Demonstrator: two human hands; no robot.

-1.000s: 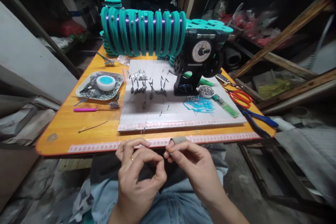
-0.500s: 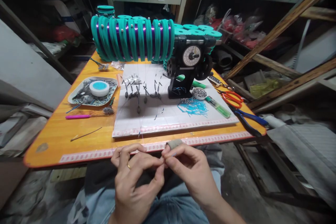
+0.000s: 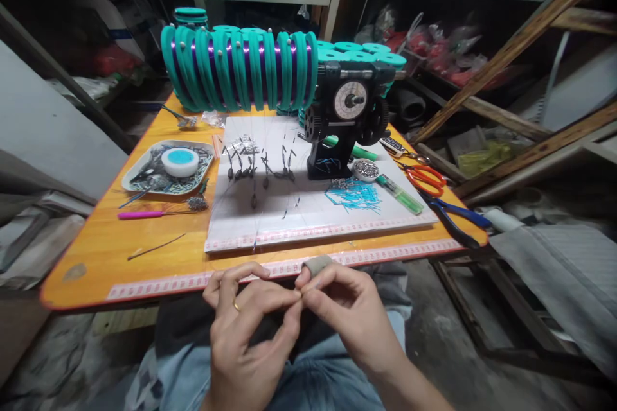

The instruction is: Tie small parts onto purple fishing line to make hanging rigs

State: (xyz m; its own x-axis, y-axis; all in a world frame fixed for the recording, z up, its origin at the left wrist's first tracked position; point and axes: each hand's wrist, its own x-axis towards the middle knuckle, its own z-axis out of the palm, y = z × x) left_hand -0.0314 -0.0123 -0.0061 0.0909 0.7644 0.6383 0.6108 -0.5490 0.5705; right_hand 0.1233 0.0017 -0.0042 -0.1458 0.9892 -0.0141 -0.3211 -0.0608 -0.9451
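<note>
My left hand and my right hand meet fingertip to fingertip just in front of the table's near edge, above my lap. Both are closed in a pinch; whatever lies between the fingertips is too small to make out. A grey wrap covers one right finger. Beyond them, thin lines hang from a row of teal foam spools wound with purple thread. Dark weights with small fittings hang on those lines over the white board. The spools are mounted on a black geared stand with a dial.
On the left are a tray of small parts with a round white tub and a pink-handled tool. Blue short pieces, a dish of metal bits, orange-handled scissors and blue pliers lie right. A printed measuring tape lines the front edge.
The fingertips have shifted very slightly where they meet, and both hands stay pinched together. The view has moved a little, so the spools and table sit slightly further left.
</note>
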